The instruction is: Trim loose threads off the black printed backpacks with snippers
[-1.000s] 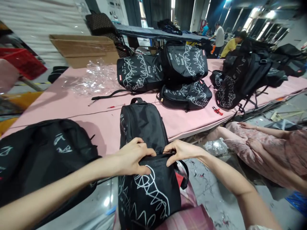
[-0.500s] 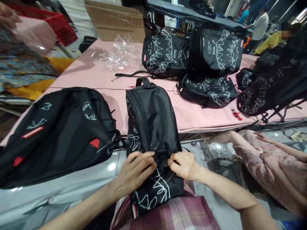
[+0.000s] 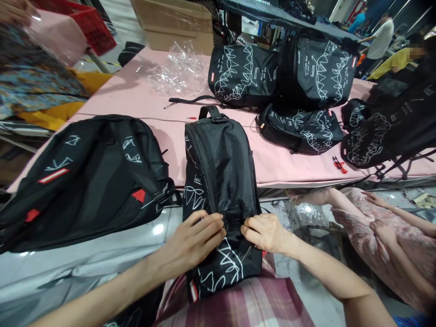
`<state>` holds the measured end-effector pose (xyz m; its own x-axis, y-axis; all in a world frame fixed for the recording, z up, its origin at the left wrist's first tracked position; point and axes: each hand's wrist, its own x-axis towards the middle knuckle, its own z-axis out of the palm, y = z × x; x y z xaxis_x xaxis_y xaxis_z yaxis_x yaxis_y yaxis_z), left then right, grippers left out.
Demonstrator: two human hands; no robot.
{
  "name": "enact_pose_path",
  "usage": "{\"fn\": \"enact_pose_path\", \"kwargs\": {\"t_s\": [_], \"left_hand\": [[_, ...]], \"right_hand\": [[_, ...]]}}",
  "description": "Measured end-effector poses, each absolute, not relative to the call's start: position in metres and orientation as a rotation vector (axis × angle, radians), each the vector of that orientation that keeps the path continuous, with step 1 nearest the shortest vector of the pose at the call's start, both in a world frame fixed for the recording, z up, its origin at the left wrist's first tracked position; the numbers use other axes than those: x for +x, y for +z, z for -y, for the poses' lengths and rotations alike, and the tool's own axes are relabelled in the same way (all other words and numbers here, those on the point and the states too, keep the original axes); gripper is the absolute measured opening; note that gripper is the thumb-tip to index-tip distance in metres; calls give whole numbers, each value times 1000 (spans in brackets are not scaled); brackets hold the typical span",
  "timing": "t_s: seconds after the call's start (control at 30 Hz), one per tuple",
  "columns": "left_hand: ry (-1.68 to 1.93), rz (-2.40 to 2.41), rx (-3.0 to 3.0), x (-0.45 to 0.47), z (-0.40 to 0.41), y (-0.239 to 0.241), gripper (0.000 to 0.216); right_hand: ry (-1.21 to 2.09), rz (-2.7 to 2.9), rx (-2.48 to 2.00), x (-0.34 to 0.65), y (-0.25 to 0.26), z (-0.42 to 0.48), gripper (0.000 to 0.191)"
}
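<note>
A black backpack point(image 3: 221, 172) with white scribble print lies lengthwise off the pink table's edge onto my lap, handle pointing away. My left hand point(image 3: 195, 238) presses on its near end with curled fingers gripping the fabric. My right hand point(image 3: 264, 234) pinches the same fold from the right side, fingers closed. The two hands nearly meet at a gathered spot of fabric in the bag's middle. What lies under the fingertips is hidden.
A second black backpack point(image 3: 88, 177) lies to the left. Several printed backpacks point(image 3: 282, 77) are stacked farther back on the pink table point(image 3: 143, 104), with clear plastic bags point(image 3: 180, 70), a cardboard box point(image 3: 177, 22) and red snips point(image 3: 339, 164). A person in pink point(image 3: 381, 227) sits at right.
The view tilted down and left from a second ago, so the bag now sits lower and the left backpack shows fully. My hands stay closed on the bag's near end, barely shifted.
</note>
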<state>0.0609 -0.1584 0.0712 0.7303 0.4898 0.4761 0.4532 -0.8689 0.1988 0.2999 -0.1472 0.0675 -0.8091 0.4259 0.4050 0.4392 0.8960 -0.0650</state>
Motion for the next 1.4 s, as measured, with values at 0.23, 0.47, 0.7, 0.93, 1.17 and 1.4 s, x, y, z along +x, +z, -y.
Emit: {"fn": "enact_pose_path", "kwargs": {"t_s": [0.23, 0.47, 0.7, 0.93, 1.17, 1.4], "left_hand": [[729, -942, 2783, 71, 146, 78, 20], [1032, -1319, 2714, 79, 118, 91, 14], [1166, -1645, 1855, 55, 110, 82, 40], [690, -1744, 1749, 74, 92, 86, 47], [764, -1459, 1660, 83, 91, 83, 42], [674, -1312, 1650, 88, 77, 84, 45]], "right_hand": [[344, 2539, -774, 302, 76, 144, 19], [514, 2063, -1222, 274, 79, 129, 16], [482, 1784, -1333, 263, 67, 115, 19], [753, 1609, -1195, 287, 61, 98, 17], [320, 1937, -1094, 301, 85, 128, 43], [347, 2310, -1260, 281, 72, 159, 66]]}}
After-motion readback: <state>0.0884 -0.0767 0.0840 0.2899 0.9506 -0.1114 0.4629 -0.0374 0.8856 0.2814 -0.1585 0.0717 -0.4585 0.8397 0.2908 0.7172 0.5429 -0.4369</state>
